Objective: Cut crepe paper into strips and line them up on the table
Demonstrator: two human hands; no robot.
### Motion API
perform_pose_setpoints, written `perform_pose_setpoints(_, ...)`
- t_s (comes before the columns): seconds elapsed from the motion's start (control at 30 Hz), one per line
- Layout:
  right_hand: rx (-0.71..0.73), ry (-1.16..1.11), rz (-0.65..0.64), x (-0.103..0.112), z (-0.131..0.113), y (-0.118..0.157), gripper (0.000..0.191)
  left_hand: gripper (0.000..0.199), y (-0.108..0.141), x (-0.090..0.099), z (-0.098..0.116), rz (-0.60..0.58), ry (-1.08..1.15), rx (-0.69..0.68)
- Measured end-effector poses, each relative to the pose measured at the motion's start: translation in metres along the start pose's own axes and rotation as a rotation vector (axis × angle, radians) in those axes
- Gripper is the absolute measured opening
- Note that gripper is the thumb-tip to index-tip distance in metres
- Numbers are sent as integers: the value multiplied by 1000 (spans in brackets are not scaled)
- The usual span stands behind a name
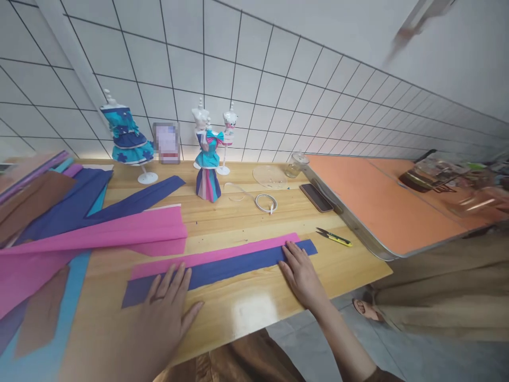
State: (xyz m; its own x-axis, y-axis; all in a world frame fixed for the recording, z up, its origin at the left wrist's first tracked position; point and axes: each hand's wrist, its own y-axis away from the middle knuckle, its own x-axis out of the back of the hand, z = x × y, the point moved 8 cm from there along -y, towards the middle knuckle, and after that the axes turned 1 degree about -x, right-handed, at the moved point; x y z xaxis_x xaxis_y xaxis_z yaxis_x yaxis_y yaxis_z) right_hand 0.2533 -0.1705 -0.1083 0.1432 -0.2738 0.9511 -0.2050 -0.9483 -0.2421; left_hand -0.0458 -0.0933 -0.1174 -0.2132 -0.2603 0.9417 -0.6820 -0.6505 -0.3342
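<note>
A long blue strip (234, 269) of paper or fabric lies across the table in front of me, overlapping the lower edge of a pink strip (238, 248). My left hand (169, 297) rests on the left part of the strips, fingers stretched out and thumb spread. Near their right end, my right hand (300, 270) lies flat with its fingertips on the blue strip. Neither hand grips anything. Yellow-handled thread snips (334, 237) lie to the right of my right hand.
Pink sheets (131, 228), blue sheets (75, 199) and brown pieces (40, 204) pile up at left. Small dressed mannequins (209, 154) stand behind, near a tape roll (265, 202), a phone (316, 197) and a glass jar (296, 165). An orange table (358, 196) adjoins at right; a person (437, 286) stands there.
</note>
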Motion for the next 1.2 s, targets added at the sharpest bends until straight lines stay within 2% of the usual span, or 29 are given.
perform_pose_setpoints(0.63,-4,3,56,2,2,-1,45,64,1,6,1,89,-66,-30)
perform_pose_setpoints(1.2,-9,-4,75,3,2,0,43,61,2,6,-2,96,-25,-6)
